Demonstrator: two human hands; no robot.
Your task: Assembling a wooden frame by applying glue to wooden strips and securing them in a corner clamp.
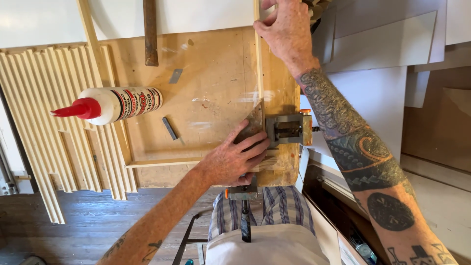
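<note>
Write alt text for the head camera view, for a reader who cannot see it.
Seen from above, a person's left hand presses on a metal corner clamp joining two thin wooden strips on a plywood board, while the right hand steadies the upright strip farther along. A white glue bottle with a red nozzle lies on its side to the left.

head view, steeply downward, close over workbench (206,98)

Dark wood plank floor (98,216), pale wall panels (382,44) (sunlit), worn plywood workbench (216,73)
</note>
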